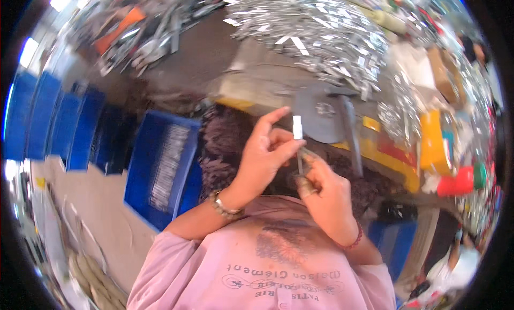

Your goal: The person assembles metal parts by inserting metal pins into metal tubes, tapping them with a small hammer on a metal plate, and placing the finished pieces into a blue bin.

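Observation:
Above my lap, a narrow shiny metal strip (297, 129) stands roughly upright between my hands. My left hand (262, 157) pinches it between thumb and fingers, with the index finger raised and apart. Below that, my right hand (327, 197) is closed, its thumb and fingers around the strip's lower, greyer end. Part of that end is hidden by the fingers. Just beyond my hands lies a flat, rounded grey plate (318, 120) with a few small metal bits on it. Beside it stands a dark metal bar (350, 133).
A large heap of shiny metal strips (316, 29) covers the far bench. At left, a blue bin (140, 176) holds a row of metal pieces; more blue bins (51, 120) stand behind it. A red bottle (458, 181) and yellow box (435, 144) sit right. Another person (458, 264) is at lower right.

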Demonstrator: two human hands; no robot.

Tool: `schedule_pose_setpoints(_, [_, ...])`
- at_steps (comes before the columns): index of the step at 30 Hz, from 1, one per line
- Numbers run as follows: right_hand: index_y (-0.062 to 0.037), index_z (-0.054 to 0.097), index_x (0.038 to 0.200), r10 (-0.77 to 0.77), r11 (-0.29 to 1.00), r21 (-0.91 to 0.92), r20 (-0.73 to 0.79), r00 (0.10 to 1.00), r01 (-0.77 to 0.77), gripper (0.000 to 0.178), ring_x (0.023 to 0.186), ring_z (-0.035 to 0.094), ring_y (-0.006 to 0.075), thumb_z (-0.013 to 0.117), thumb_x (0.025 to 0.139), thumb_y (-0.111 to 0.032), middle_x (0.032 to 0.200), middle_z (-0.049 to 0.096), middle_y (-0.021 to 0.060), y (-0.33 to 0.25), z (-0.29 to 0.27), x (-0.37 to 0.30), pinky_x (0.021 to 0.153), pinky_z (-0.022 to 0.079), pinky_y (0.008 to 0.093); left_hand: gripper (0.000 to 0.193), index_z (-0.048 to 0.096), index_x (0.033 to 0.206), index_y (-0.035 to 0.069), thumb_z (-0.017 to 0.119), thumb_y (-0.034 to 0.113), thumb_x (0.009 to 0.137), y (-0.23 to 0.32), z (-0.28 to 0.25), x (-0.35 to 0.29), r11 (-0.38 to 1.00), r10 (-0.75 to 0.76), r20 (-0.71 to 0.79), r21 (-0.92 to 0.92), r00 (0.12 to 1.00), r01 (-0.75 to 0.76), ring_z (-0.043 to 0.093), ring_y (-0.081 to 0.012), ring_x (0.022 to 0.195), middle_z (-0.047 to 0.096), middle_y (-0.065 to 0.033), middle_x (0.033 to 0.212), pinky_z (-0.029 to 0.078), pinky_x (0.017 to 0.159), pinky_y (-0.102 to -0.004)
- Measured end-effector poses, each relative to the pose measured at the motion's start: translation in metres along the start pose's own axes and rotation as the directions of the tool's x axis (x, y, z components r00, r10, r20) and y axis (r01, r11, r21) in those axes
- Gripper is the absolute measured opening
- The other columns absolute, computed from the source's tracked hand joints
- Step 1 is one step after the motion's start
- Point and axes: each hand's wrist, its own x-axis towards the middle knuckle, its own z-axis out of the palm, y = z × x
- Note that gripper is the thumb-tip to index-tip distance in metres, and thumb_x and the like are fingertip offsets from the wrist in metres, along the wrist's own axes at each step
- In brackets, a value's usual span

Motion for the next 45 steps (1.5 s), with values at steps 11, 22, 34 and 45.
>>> schedule_pose_setpoints(11, [0.0001, 0.065, 0.146, 0.099, 0.991, 0.048, 0.347, 0.933, -0.123, 0.049, 0.08, 0.07, 0.0127, 0.072, 0.098, 0.002, 0.093, 0.076, 0.0107, -0.002, 0.04, 0.02, 0.074, 0.056, 0.0305, 0.057, 0.057, 0.151, 0.007, 0.081, 0.017, 0.1, -0.016, -0.084, -0.04, 0.998, -0.056, -0.166, -0.009, 0.985, 0.056, 0.065, -0.0084, 0.094, 0.074, -0.0021, 0.107, 0.054, 0.078, -0.0261])
schedule_pose_setpoints(22, [-0.0016, 0.065, 0.148, 0.219, 0.943, 0.124, 0.471, 0.854, -0.31, 0.044, 0.097, 0.069, 0.0141, 0.07, 0.105, -0.005, 0.114, 0.076, 0.0089, 0.05, 0.044, 0.019, 0.087, 0.055, 0.0303, 0.044, 0.071, 0.131, 0.005, 0.08, 0.012, 0.088, -0.064, -0.403, -0.184, 0.681, 0.035, -0.943, 0.266, 0.332, 0.682, 0.078, -0.0204, 0.073, 0.081, -0.0112, 0.092, 0.062, 0.068, -0.0345])
schedule_pose_setpoints(34, [-0.0015, 0.066, 0.147, 0.253, 0.92, 0.133, 0.515, 0.819, -0.368, 0.042, 0.1, 0.069, 0.0139, 0.07, 0.106, -0.008, 0.112, 0.077, 0.0087, 0.065, 0.05, 0.014, 0.09, 0.056, 0.0313, 0.022, 0.085, 0.103, 0.005, 0.073, 0.019, 0.091, -0.171, -0.546, -0.23, -0.024, -0.118, -0.945, 0.309, 0.305, 0.951, 0.08, -0.0404, 0.105, 0.082, -0.022, 0.111, 0.064, 0.093, -0.0431])
schedule_pose_setpoints(45, [-0.0035, 0.068, 0.146, 0.209, 0.964, 0.034, 0.521, 0.827, -0.265, 0.042, 0.098, 0.071, 0.0156, 0.07, 0.104, -0.007, 0.111, 0.078, 0.0106, 0.066, 0.056, 0.015, 0.087, 0.056, 0.031, 0.035, 0.08, 0.125, 0.008, 0.066, 0.033, 0.105, -0.103, -0.454, -0.196, 0.134, 0.046, -0.981, 0.192, 0.188, 0.972, 0.072, -0.0421, 0.127, 0.078, -0.0203, 0.129, 0.058, 0.105, -0.0504])
